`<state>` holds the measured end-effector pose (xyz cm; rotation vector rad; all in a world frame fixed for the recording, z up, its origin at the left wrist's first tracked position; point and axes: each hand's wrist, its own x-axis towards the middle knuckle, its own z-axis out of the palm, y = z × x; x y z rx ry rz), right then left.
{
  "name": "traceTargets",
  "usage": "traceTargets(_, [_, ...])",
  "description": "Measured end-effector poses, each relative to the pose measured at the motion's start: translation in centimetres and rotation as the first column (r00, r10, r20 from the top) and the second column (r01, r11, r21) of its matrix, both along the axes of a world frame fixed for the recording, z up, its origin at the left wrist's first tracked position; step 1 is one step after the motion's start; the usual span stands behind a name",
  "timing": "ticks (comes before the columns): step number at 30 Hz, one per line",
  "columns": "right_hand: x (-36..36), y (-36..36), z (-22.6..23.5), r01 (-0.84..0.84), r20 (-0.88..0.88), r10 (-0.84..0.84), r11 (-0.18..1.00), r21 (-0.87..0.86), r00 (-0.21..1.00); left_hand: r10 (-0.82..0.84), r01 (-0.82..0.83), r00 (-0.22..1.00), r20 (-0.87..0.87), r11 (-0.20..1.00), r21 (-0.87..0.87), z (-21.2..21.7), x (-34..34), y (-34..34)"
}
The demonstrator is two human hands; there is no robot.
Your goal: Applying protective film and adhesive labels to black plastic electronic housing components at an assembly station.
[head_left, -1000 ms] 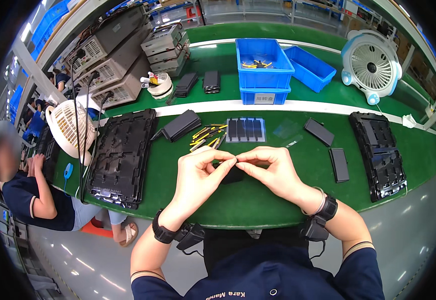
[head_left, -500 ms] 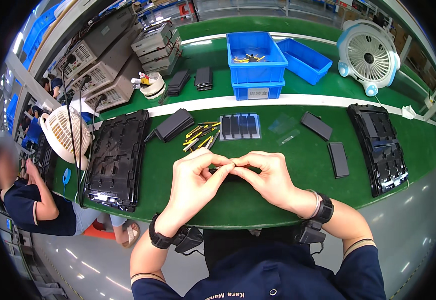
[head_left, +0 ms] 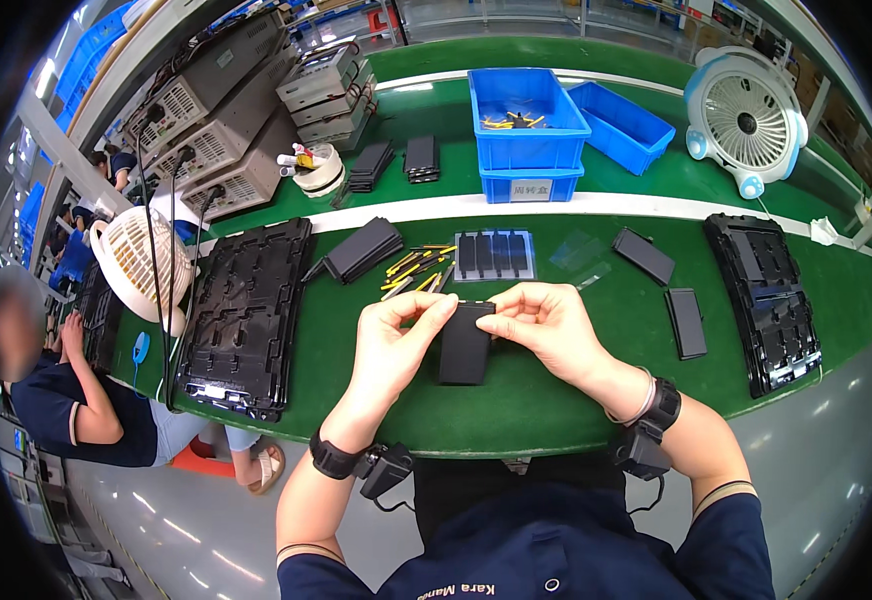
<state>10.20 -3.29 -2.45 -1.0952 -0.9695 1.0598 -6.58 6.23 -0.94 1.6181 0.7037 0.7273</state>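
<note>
A flat black rectangular pack [head_left: 466, 350] stands out between my hands, its top edge at my fingertips. My left hand [head_left: 394, 335] pinches the pack's upper left corner between thumb and fingers. The upper right corner is in a pinch of my right hand [head_left: 548, 328], the thumb lying across its face. Thin light bits show along the top edge, too small to make out. Just beyond my left hand lie several black-and-yellow strips [head_left: 418, 268]. Beside them is a clear sheet [head_left: 531, 262] bearing black strips [head_left: 486, 256].
Black moulded trays [head_left: 241, 320] [head_left: 761, 300] flank the green table. More black packs lie at left [head_left: 364, 250] and right [head_left: 687, 323]. Blue bins [head_left: 531, 150], a white-and-blue fan [head_left: 746, 122] and a cream fan [head_left: 141, 265] stand around. A co-worker [head_left: 86, 400] sits at left.
My hands were close together with fingertips meeting; they have moved slightly apart. The black pack, earlier mostly hidden, now shows between them. The whole view has shifted a little.
</note>
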Motion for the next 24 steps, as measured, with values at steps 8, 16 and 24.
traceTargets(8, [1.0,0.0,0.9,-0.080,0.028,0.080,0.997,0.018,0.996,-0.058,0.086,0.983,0.175,0.983,-0.162,-1.4,0.1,-1.6])
traceTargets(16, [4.2,0.8,4.5,-0.358,0.352,0.416,0.907,-0.221,0.839,-0.154,0.149,0.985,0.074,0.987,0.064,-0.9,-0.3,-2.1])
traceTargets(24, [3.0,0.1,4.2,-0.278,0.395,0.342,0.937,-0.212,0.853,-0.143,0.139,0.985,0.093,0.989,0.043,-1.0,0.0,-2.6])
